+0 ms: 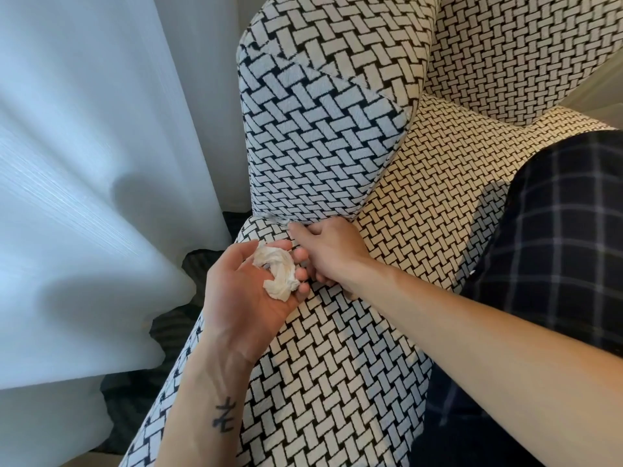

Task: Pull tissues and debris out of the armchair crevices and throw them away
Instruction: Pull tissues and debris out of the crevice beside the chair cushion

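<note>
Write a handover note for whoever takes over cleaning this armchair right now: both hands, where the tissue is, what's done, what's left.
Left grip: palm up, fingers curled round a crumpled white tissue wad.
Right grip: fingertips at the seam where the armrest of the black-and-white woven-pattern armchair meets the seat; whether it pinches anything is unclear.
Done: one wad is out of the chair.
Left: work through the crevice, then bin everything. No bin is in view.

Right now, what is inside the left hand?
A crumpled white tissue sits in the upturned left hand, fingers curled around it. Anything beneath the tissue is covered.
</note>
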`<state>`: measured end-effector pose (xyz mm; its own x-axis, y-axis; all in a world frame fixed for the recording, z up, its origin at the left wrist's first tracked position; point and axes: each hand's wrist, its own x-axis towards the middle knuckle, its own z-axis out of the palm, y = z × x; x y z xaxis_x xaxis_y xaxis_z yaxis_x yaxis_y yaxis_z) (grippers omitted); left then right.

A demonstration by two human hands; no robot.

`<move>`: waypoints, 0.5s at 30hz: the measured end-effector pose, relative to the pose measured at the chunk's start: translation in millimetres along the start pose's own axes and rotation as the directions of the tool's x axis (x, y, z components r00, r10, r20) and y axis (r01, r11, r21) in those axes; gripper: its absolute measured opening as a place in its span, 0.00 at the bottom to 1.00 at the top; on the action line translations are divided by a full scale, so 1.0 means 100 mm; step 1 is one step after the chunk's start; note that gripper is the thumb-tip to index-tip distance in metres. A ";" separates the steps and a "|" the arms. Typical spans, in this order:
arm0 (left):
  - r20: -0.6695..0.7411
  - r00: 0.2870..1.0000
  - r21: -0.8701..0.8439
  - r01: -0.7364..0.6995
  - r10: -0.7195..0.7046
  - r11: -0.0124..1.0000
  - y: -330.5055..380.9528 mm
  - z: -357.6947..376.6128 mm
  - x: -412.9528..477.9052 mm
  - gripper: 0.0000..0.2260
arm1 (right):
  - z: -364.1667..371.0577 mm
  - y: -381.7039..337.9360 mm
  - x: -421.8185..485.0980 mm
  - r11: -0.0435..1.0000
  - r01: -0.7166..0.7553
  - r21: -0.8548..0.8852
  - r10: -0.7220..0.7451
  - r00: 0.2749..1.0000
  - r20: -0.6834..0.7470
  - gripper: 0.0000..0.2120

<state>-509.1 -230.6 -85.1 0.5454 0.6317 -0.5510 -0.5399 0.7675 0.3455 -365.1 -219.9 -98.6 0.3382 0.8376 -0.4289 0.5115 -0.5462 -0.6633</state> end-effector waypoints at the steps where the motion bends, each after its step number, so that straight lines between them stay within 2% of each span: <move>1: 0.003 1.000 -0.001 -0.002 0.002 1.000 0.00 0.00 0.00 0.14 | 0.02 0.02 0.02 1.000 -0.005 -0.002 0.005 0.999 -0.034 0.24; 5: -0.001 1.000 0.011 -0.007 0.007 1.000 -0.01 -0.01 0.00 0.14 | 0.01 0.03 0.04 1.000 -0.011 -0.002 0.011 0.997 -0.072 0.23; 9: 0.000 1.000 0.024 -0.006 0.006 1.000 -0.02 0.01 0.00 0.14 | -0.03 0.03 0.01 0.998 -0.037 0.056 0.038 0.999 -0.006 0.21; 12: 0.005 1.000 0.018 -0.022 0.022 1.000 -0.01 0.00 0.01 0.14 | -0.02 -0.04 0.05 0.997 -0.077 0.005 0.077 0.997 0.013 0.23; 15: 0.016 1.000 0.017 -0.021 0.021 1.000 -0.01 -0.01 0.01 0.14 | 0.06 -0.04 0.10 0.996 -0.085 -0.022 0.085 0.996 -0.032 0.24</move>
<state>-508.1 -230.8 -87.0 0.5440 0.6492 -0.5316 -0.5401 0.7558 0.3703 -368.5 -209.4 -103.8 0.4053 0.7878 -0.4637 0.4977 -0.6156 -0.6110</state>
